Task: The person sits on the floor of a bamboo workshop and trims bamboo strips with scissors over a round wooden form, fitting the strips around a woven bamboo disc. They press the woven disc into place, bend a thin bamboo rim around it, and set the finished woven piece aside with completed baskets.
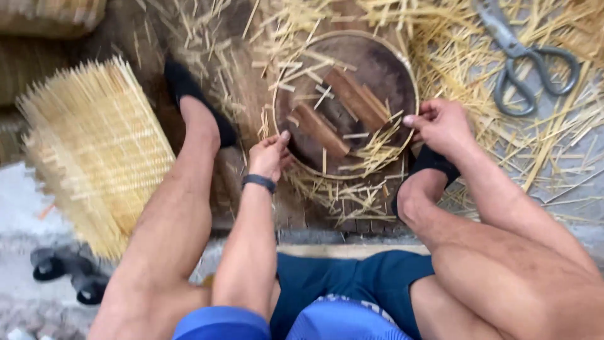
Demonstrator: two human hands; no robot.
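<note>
So far only the bare ring is made: my left hand (pixel 269 155) pinches the near-left rim of the round bamboo hoop (pixel 406 75), fingers closed on it, and my right hand (pixel 442 125) grips the right rim the same way. It lies on the floor between my feet, with two brown wooden blocks (pixel 340 113) and loose splints inside it, none woven in yet as far as I can judge. A finished woven panel (pixel 94 151) stands at the left; the scissors (pixel 525 60) lie far right on the straw litter (pixel 560 132).
</note>
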